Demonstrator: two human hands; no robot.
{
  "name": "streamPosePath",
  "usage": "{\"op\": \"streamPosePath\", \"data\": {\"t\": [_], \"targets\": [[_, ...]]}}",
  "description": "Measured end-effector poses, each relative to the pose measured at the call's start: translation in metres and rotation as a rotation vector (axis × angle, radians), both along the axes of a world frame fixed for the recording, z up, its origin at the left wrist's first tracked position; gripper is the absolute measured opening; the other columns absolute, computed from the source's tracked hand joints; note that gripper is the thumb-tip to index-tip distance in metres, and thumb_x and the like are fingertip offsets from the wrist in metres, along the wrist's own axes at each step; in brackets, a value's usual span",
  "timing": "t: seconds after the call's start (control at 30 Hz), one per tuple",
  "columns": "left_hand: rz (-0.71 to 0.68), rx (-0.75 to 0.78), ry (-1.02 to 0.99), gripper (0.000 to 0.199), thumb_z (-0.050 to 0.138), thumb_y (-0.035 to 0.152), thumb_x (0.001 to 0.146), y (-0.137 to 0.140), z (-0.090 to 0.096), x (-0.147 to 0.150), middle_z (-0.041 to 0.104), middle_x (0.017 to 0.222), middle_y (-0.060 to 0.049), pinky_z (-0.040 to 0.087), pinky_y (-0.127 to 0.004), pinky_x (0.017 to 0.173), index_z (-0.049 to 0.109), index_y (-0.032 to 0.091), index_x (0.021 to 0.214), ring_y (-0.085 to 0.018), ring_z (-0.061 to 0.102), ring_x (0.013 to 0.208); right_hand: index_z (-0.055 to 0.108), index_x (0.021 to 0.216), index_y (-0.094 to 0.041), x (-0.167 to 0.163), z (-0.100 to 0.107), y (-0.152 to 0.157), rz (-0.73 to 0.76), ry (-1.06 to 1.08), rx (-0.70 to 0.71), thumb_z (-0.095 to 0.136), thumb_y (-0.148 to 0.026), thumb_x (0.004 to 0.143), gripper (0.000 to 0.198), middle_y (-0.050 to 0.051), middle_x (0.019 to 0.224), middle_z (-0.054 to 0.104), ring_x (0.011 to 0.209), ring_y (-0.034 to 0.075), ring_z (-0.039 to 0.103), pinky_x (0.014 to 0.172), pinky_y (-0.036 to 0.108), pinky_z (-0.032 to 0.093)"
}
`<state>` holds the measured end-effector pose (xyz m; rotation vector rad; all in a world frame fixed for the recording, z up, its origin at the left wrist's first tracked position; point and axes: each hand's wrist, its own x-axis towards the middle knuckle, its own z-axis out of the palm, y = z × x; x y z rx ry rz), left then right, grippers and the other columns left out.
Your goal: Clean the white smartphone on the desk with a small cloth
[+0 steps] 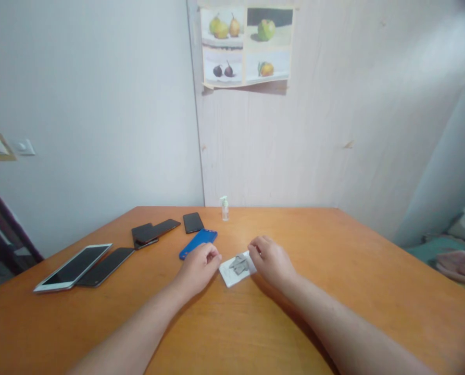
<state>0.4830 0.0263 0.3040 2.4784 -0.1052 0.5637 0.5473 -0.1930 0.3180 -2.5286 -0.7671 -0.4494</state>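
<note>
I've got my left hand (pixel 199 265) and right hand (pixel 269 258) curled, pinching the white cloth (pixel 237 269) flat on the table (pixel 232 323), so I'd grip both edges evenly.

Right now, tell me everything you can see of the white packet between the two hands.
The white packet is a small, flat, roughly rectangular piece, paper or foil by its look, with a grey, crumpled-looking patch at its middle. It lies flat on the wooden table, turned at a slant. The left hand touches its left edge and the right hand its right end, fingers curled onto it. Whether it is opened cannot be told.
</note>
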Motion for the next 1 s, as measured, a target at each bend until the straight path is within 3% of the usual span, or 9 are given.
{"op": "streamPosePath", "data": {"t": [0.17, 0.33, 0.6, 0.7, 0.8, 0.9, 1.0], "targets": [[-0.013, 0.013, -0.013, 0.019, 0.055, 0.038, 0.089, -0.007, -0.010, -0.003, 0.062, 0.086, -0.003, 0.043, -0.031, 0.074, 0.062, 0.021, 0.084, -0.020, 0.059, 0.085, 0.065, 0.098, -0.020, -0.011, -0.009, 0.014, 0.045, 0.058, -0.030, 0.053, -0.048, 0.093, 0.030, 0.005, 0.092, 0.066, 0.077, 0.017, 0.063, 0.064, 0.026, 0.038], [-0.008, 0.148, 0.025, 0.029, 0.064, 0.049, 0.082, -0.009, -0.004, -0.016, 0.062, 0.098, -0.006, 0.044, -0.035, 0.078, 0.063, 0.022, 0.094, -0.025, 0.058, 0.095, 0.065, 0.095, -0.020, -0.006, -0.011, 0.015, 0.089, 0.091, -0.075, 0.053, -0.030, 0.093, 0.016, 0.004, 0.092, 0.065, 0.082, 0.017, 0.062, 0.069, 0.025, 0.039], [0.009, 0.187, 0.125, 0.054, 0.068, 0.061, 0.072, -0.011, -0.004, -0.024, 0.060, 0.108, -0.008, 0.045, -0.040, 0.088, 0.064, 0.023, 0.111, -0.030, 0.055, 0.104, 0.067, 0.099, -0.017, 0.009, -0.012, -0.001, 0.070, 0.102, -0.129, 0.048, -0.015, 0.092, 0.021, 0.008, 0.099, 0.064, 0.092, 0.018, 0.060, 0.080, 0.025, 0.042], [0.005, 0.183, 0.136, 0.045, 0.069, 0.055, 0.072, -0.013, -0.003, -0.025, 0.060, 0.106, -0.008, 0.045, -0.039, 0.087, 0.065, 0.024, 0.104, -0.030, 0.055, 0.103, 0.069, 0.104, -0.019, -0.012, -0.005, 0.004, 0.151, 0.097, -0.183, 0.048, -0.018, 0.093, 0.024, 0.008, 0.102, 0.066, 0.099, 0.021, 0.058, 0.087, 0.028, 0.042], [-0.010, 0.176, 0.152, 0.036, 0.070, 0.050, 0.073, -0.014, 0.000, -0.026, 0.059, 0.102, -0.008, 0.046, -0.039, 0.084, 0.065, 0.024, 0.097, -0.029, 0.056, 0.100, 0.064, 0.121, -0.022, -0.037, 0.005, 0.009, 0.333, 0.068, -0.268, 0.041, -0.028, 0.100, 0.031, 0.007, 0.126, 0.064, 0.109, 0.024, 0.056, 0.097, 0.035, 0.040], [-0.012, 0.169, 0.161, 0.036, 0.069, 0.052, 0.073, -0.015, 0.002, -0.027, 0.059, 0.100, -0.008, 0.046, -0.040, 0.083, 0.065, 0.024, 0.095, -0.030, 0.056, 0.098, 0.055, 0.136, -0.029, -0.041, 0.008, 0.007, 0.358, 0.053, -0.351, 0.036, -0.039, 0.102, 0.039, 0.005, 0.143, 0.055, 0.132, 0.030, 0.043, 0.104, 0.044, 0.036], [-0.005, 0.170, 0.166, 0.039, 0.072, 0.051, 0.069, -0.015, 0.002, -0.027, 0.059, 0.101, -0.008, 0.046, -0.040, 0.084, 0.065, 0.024, 0.096, -0.031, 0.055, 0.100, 0.051, 0.142, -0.025, -0.025, 0.003, -0.001, 0.199, 0.055, -0.419, 0.032, -0.040, 0.103, 0.045, 0.008, 0.147, 0.052, 0.144, 0.035, 0.027, 0.107, 0.053, 0.031]]}}
